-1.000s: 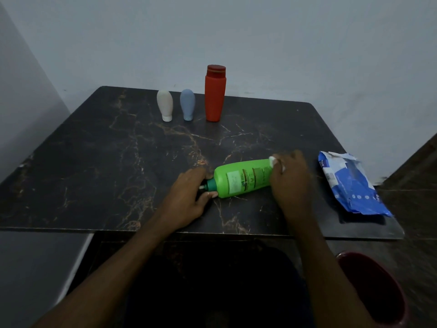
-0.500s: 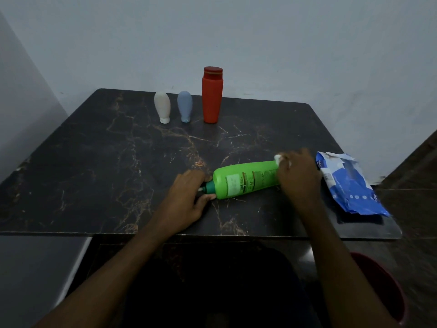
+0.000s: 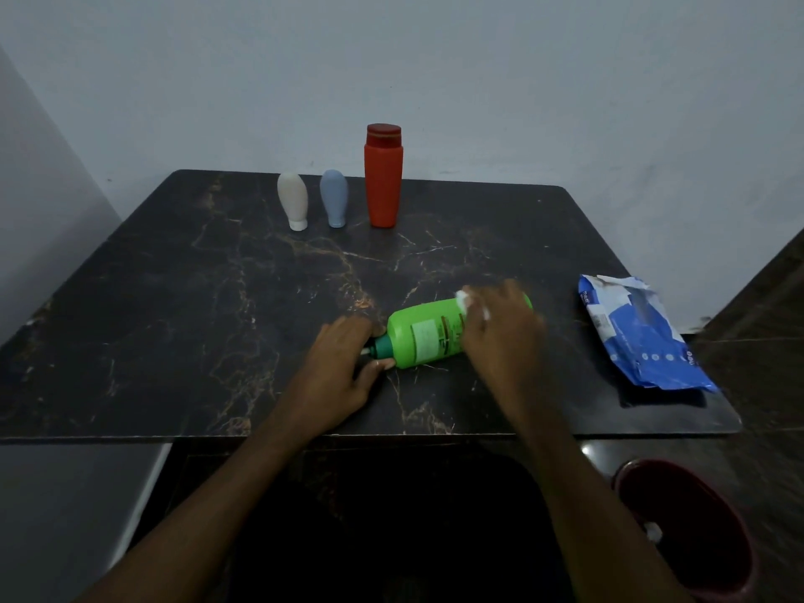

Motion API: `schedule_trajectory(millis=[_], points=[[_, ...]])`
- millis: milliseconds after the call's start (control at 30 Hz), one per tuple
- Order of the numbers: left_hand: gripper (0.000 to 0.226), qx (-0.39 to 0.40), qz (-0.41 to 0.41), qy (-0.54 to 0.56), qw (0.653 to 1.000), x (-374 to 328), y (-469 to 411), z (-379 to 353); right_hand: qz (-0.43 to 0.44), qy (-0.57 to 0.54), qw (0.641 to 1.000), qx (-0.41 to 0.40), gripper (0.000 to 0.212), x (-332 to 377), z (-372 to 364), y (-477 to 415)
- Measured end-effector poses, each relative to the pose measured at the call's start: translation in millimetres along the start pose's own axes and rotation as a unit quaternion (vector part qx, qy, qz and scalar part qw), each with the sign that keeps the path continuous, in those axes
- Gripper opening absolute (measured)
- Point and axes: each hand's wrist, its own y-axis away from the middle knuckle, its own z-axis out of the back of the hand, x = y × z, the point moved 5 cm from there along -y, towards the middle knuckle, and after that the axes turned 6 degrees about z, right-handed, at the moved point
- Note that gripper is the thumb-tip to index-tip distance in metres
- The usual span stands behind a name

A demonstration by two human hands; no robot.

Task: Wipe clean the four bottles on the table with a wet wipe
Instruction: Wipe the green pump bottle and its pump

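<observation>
A green bottle (image 3: 424,337) lies on its side near the front of the dark marble table (image 3: 174,298), its dark green cap pointing left. My left hand (image 3: 343,363) grips that cap end. My right hand (image 3: 500,332) lies over the middle of the bottle, pressing a white wet wipe (image 3: 464,299) against it; only bits of the wipe show past my fingers. At the back stand a red bottle (image 3: 383,176), a small blue bottle (image 3: 334,198) and a small white bottle (image 3: 293,201), all upright in a row.
A blue wet-wipe packet (image 3: 639,337) lies opened near the table's right edge. A dark red bin (image 3: 687,528) with a white scrap inside stands on the floor at the lower right. Walls close in behind and to the left.
My right hand with the wipe slid from the bottle's bottom end leftward over its middle. The left hand stays on the cap.
</observation>
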Motion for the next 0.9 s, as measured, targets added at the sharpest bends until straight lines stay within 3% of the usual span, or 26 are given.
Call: schedule_trajectory(millis=[200,533,600,800,867,900], points=[[0.032,0.000,0.003,0.010,1.000,1,-1,-1,-0.058,0.009,0.998,-0.029,0.030,-74,20,-17],[0.032,-0.001,0.009,0.022,1.000,0,0,1,-0.154,-0.054,0.980,-0.116,0.022,-70,3,23],[0.032,0.000,0.003,0.023,1.000,1,0,1,-0.129,-0.057,0.984,-0.104,0.021,-48,0,26],[0.033,-0.003,0.003,0.019,1.000,4,0,1,0.098,-0.082,0.991,-0.038,0.026,45,-28,54],[0.033,-0.002,0.003,0.021,1.000,3,0,2,0.103,-0.087,0.990,-0.046,0.024,39,-25,53],[0.033,-0.001,0.004,0.022,1.000,3,0,2,0.066,-0.103,0.991,-0.056,0.021,27,-19,48]])
